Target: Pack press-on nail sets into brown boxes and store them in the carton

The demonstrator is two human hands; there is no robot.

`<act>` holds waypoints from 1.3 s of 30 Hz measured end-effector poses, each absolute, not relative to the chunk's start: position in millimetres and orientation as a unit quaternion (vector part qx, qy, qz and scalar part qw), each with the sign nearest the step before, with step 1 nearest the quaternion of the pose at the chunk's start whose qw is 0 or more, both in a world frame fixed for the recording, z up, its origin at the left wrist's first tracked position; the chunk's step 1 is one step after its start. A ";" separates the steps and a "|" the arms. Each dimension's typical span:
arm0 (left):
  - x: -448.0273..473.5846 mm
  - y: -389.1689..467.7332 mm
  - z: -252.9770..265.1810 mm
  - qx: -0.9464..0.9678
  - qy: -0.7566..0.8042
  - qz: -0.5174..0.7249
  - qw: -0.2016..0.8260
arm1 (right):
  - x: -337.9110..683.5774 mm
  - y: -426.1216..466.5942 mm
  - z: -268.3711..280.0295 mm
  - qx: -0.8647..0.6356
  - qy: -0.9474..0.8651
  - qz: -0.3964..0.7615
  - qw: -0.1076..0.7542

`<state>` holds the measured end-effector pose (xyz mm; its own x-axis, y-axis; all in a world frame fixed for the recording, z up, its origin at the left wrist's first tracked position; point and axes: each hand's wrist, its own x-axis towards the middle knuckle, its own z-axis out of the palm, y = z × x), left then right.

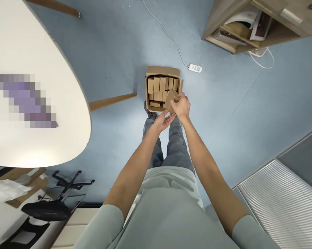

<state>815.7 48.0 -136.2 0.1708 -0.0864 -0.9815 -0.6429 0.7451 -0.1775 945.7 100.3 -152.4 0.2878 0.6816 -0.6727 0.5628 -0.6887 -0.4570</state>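
Below me on the floor stands an open cardboard box (163,71) with several small brown cartons (156,83) packed inside in rows. My right hand (181,105) grips one small brown carton (171,98) between thumb and fingers, held tilted over the box's near right corner. Just left of it, my left hand (165,120) is palm up with its fingers stretched out toward the underside of that carton. Whether the left fingertips touch the carton I cannot tell. Part of the box's near edge is hidden behind the carton and my hands.
A white table (75,138) with wooden legs (111,102) is on the left. On the floor ahead lie a white power strip (195,68) and its cable. A wooden cabinet (215,20) stands at upper right, a black swivel chair (46,210) at lower left. My shoe is beside the box.
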 end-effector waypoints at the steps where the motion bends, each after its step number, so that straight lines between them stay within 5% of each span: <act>1: 819.4 49.6 -149.4 -0.302 0.610 0.202 0.704 | 947.9 105.7 -166.0 -0.794 -0.392 0.460 0.061; 13: 832.4 66.6 -284.1 -0.332 0.608 0.210 0.690 | 944.8 128.0 -308.4 -0.758 -0.446 0.474 -0.036; 19: 816.7 72.9 -332.9 -0.321 0.612 0.218 0.689 | 935.5 134.7 -368.1 -0.725 -0.489 0.484 0.023; 24: 814.9 85.4 -356.9 -0.313 0.614 0.219 0.691 | 921.5 144.1 -391.0 -0.738 -0.480 0.474 -0.013; 30: 821.9 96.0 -362.7 -0.278 0.611 0.241 0.701 | 921.1 146.0 -391.1 -0.693 -0.510 0.510 -0.024; 39: 819.1 93.7 -297.5 -0.278 0.621 0.225 0.698 | 944.5 130.4 -346.9 -0.735 -0.434 0.521 0.001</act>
<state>819.1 93.7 -297.5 0.1279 -0.0309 -0.9913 -0.6586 0.7447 -0.1082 944.5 130.4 -346.9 0.0796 0.6390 -0.7651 0.6379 -0.6225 -0.4535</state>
